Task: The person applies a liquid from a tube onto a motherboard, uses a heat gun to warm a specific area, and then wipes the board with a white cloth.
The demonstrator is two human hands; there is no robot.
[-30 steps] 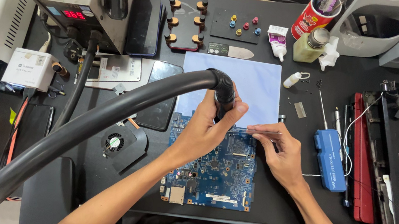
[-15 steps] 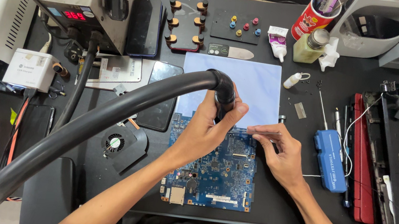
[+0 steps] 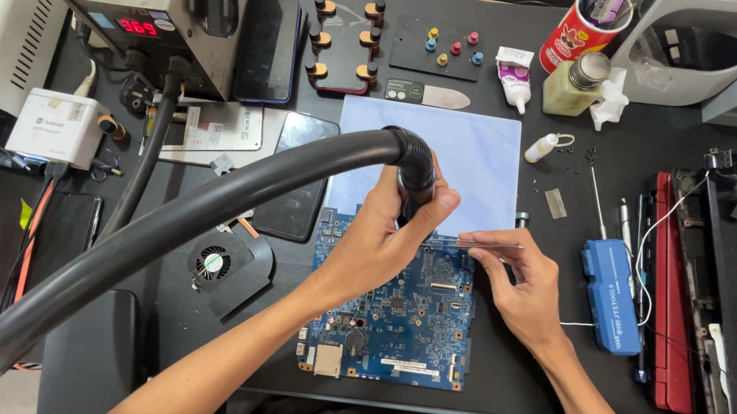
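Currently, left hand (image 3: 385,229): grip wrapped round hot-air nozzle (image 3: 415,180), aimed at blue circuit board (image 3: 392,311).
Right hand (image 3: 525,287): pinching tweezers (image 3: 479,244), 3 o'clock of nozzle.
Board: desk (image 3: 534,394) centre.
Risk: nozzle drift may scorch neighbouring parts or fingers.

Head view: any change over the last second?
Nothing visibly changed. The left hand grips the black hose nozzle over the blue circuit board as before, and the right hand still holds the tweezers at the board's top edge.

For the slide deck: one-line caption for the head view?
Left hand aims hot-air hose at blue circuit board; right hand holds tweezers.
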